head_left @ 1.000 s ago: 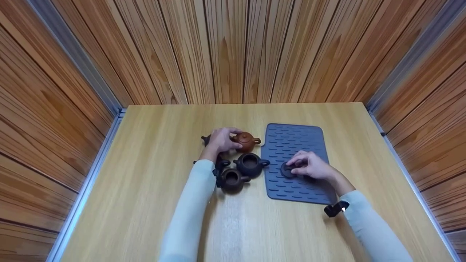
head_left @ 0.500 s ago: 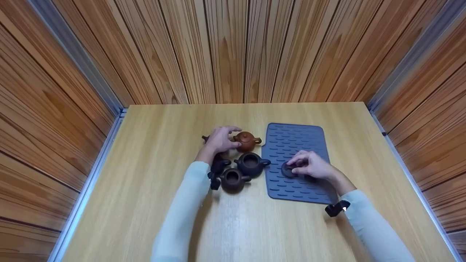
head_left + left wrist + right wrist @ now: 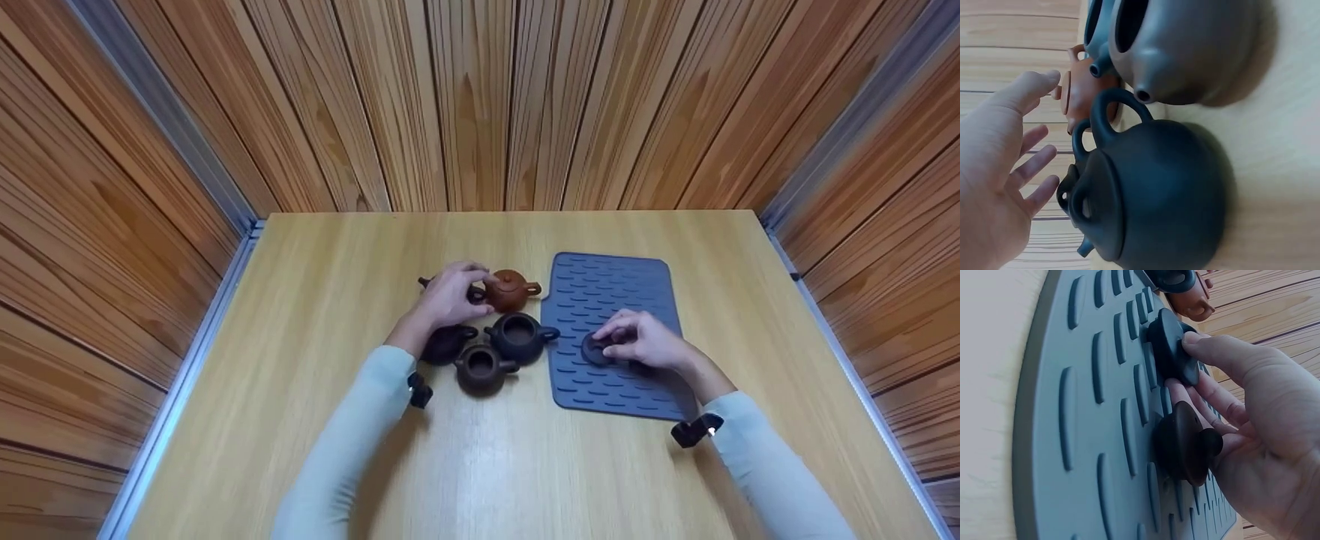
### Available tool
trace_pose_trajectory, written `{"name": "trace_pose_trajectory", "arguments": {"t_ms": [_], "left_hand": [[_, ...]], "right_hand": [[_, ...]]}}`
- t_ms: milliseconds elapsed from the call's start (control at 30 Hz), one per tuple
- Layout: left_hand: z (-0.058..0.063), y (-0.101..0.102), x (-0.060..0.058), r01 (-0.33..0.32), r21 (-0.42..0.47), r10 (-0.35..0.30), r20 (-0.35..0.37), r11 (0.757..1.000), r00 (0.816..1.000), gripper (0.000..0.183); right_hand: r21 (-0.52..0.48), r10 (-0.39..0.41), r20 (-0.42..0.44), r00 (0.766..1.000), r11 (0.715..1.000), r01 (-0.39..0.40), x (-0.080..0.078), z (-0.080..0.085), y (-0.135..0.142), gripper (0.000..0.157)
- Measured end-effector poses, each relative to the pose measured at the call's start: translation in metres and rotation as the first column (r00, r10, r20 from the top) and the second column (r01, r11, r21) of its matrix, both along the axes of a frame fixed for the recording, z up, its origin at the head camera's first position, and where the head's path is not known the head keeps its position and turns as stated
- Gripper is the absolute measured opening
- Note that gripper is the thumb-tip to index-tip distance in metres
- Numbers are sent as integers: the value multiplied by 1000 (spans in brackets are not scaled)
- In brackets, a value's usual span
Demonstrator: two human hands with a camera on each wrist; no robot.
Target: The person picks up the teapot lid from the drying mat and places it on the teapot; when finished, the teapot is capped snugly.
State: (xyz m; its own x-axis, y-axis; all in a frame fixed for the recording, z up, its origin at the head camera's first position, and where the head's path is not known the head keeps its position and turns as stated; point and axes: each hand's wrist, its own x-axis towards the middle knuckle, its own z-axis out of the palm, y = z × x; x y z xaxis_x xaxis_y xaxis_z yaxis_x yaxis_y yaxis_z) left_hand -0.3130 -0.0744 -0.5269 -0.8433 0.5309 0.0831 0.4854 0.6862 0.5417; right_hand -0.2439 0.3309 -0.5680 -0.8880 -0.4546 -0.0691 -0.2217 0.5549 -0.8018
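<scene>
My left hand (image 3: 448,296) is spread above the back teapots, its fingers apart and holding nothing. In the left wrist view its fingers lie near the lid knobs of the large black teapot (image 3: 1168,191) and a smaller black teapot (image 3: 1068,183) behind it. The orange teapot (image 3: 510,292), lid on, stands just right of that hand. Two lidless teapots, one dark blue (image 3: 520,349) and one brown (image 3: 481,382), stand in front. Over the mat, my right hand (image 3: 645,341) pinches a black teapot lid (image 3: 1171,349) between thumb and fingers. A brown lid (image 3: 1182,444) sits below the fingers.
The grey ridged drying mat (image 3: 611,281) lies right of the teapots, and the dark blue teapot's spout or handle reaches its left edge. Wood-panelled walls (image 3: 480,105) enclose the table (image 3: 510,465) at the back and sides.
My left wrist and forearm have swung left and the hand has drawn slightly back from the orange teapot, uncovering more of the black teapots. The right hand holds its place on the lid.
</scene>
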Motion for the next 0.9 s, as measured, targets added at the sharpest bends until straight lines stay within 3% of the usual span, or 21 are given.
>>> {"name": "trace_pose_trajectory", "arguments": {"t_ms": [233, 333, 500, 900], "left_hand": [[1, -4, 11, 78, 45, -79, 11, 996, 997, 50], [1, -4, 14, 116, 91, -125, 103, 989, 987, 55], [2, -3, 17, 137, 129, -169, 291, 982, 942, 66], [-8, 4, 16, 146, 93, -166, 280, 985, 946, 66]], "right_hand": [[18, 1, 5, 1000, 1000, -1, -1, 0, 2, 25], [22, 5, 4, 1000, 1000, -5, -1, 1, 3, 25], [17, 10, 7, 1000, 1000, -10, 0, 1, 3, 25], [10, 9, -15, 1000, 1000, -9, 0, 2, -1, 25]]}}
